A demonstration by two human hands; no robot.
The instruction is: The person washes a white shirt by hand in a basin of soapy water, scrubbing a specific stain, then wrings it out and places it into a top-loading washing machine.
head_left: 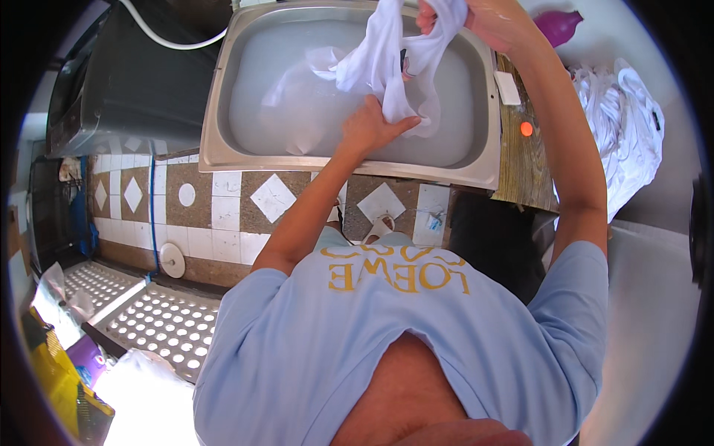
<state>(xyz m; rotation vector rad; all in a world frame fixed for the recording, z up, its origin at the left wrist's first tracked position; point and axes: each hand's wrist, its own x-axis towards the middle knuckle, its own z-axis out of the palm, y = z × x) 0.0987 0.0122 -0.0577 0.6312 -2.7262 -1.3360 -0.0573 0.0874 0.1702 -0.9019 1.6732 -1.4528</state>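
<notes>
A wet white garment (379, 56) hangs in folds over a metal sink (349, 165) of cloudy water. Part of its cloth trails into the water on the left. My right hand (494, 22) grips it high at the sink's far right side, fingers partly hidden by the folds. Lower down, near the sink's front edge, my left hand (374, 128) holds the hanging cloth. Its thumb stretches to the right along the fabric, while its other fingers are mostly hidden.
Right of the sink, a wooden board (524, 167) carries a white block (507, 88) and an orange cap (526, 128). White laundry (625, 126) is heaped beyond it, near a purple container (559, 27). A dark appliance (141, 89) and a white hose (167, 44) are at left.
</notes>
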